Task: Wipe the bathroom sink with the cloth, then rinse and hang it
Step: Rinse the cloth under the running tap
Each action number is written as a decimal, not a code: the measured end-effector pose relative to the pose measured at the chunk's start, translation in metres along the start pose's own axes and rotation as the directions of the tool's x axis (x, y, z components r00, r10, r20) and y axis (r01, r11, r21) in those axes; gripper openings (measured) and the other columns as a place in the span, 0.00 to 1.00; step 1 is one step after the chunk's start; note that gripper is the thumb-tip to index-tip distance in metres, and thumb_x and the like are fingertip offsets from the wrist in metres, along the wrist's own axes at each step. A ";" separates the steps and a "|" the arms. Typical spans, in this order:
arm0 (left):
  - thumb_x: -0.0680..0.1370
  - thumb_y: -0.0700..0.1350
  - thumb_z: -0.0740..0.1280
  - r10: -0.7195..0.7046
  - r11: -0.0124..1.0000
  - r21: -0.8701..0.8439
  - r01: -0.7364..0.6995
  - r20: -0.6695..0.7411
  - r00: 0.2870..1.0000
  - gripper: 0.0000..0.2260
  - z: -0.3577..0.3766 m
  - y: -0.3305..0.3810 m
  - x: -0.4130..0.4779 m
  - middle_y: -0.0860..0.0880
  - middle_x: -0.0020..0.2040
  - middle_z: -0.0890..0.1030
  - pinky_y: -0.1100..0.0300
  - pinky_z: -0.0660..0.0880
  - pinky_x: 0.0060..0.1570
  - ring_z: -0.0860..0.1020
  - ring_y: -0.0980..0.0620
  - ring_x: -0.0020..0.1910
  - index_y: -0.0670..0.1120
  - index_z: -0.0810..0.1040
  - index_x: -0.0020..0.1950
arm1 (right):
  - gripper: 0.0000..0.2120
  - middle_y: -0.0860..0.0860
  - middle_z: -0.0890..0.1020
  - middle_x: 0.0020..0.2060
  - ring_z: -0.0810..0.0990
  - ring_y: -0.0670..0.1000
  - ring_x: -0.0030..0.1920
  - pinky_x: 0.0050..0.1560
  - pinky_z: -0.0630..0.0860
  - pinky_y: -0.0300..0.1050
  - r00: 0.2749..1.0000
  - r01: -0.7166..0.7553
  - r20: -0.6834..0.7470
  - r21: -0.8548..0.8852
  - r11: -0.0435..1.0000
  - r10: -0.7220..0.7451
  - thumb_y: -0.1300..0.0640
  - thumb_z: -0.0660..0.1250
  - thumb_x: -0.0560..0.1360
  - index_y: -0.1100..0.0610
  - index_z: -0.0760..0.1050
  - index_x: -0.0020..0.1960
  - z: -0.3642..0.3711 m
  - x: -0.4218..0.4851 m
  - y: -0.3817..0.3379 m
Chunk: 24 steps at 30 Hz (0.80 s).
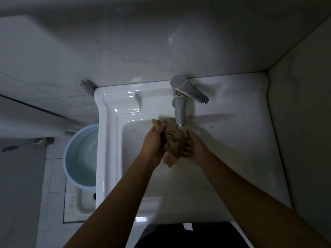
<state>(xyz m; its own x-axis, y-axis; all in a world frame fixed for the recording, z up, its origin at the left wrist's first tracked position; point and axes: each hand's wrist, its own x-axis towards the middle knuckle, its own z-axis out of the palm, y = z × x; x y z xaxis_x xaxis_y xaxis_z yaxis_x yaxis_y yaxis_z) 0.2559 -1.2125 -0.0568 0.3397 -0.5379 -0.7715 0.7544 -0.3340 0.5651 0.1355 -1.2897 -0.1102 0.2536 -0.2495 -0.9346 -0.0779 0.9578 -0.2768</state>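
Note:
A tan cloth is bunched up over the basin of the white bathroom sink, just below the spout of the chrome faucet. My left hand grips the cloth's left side, with a corner sticking out above the fingers. My right hand holds the cloth's right side, fingers curled into the fabric. A yellow rubber band is wound around the faucet's lever. Whether water runs from the spout is too faint to tell.
A light blue bucket with water stands on the tiled floor left of the sink. Tiled walls close in behind and to the right. Small dark specks dot the sink's right surface.

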 end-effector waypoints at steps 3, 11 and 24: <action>0.83 0.48 0.61 -0.123 0.990 -0.054 0.128 0.083 0.989 0.15 -0.009 -0.001 0.001 0.39 0.57 0.84 0.51 0.82 0.52 0.83 0.42 0.56 0.39 0.77 0.63 | 0.26 0.60 0.84 0.55 0.82 0.60 0.56 0.56 0.79 0.53 0.985 -0.130 0.117 0.035 0.991 0.125 0.38 0.62 0.78 0.59 0.82 0.59 0.001 0.009 0.004; 0.81 0.43 0.62 0.039 0.987 0.159 -0.009 -0.186 0.982 0.14 -0.042 -0.010 0.039 0.39 0.60 0.83 0.36 0.80 0.55 0.82 0.37 0.58 0.45 0.76 0.66 | 0.17 0.59 0.82 0.58 0.82 0.57 0.55 0.59 0.78 0.51 0.986 0.081 0.147 -0.052 0.995 -0.072 0.59 0.62 0.79 0.65 0.77 0.65 0.001 0.005 -0.028; 0.79 0.51 0.64 -0.101 0.969 0.227 0.097 0.004 0.995 0.18 0.000 -0.036 0.053 0.38 0.57 0.84 0.45 0.81 0.56 0.83 0.40 0.55 0.41 0.80 0.63 | 0.13 0.52 0.85 0.51 0.84 0.53 0.54 0.54 0.80 0.48 0.820 0.541 0.175 -0.548 0.638 -0.545 0.65 0.65 0.76 0.54 0.82 0.56 -0.017 0.011 -0.043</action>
<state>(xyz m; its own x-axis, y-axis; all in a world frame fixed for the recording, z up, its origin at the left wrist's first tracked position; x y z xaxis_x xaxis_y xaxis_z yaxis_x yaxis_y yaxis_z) 0.2467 -1.2291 -0.1183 0.2600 -0.5044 -0.8234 0.6367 -0.5516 0.5389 0.1249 -1.3365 -0.1120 0.4194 -0.7014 -0.5763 -0.4405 0.3978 -0.8048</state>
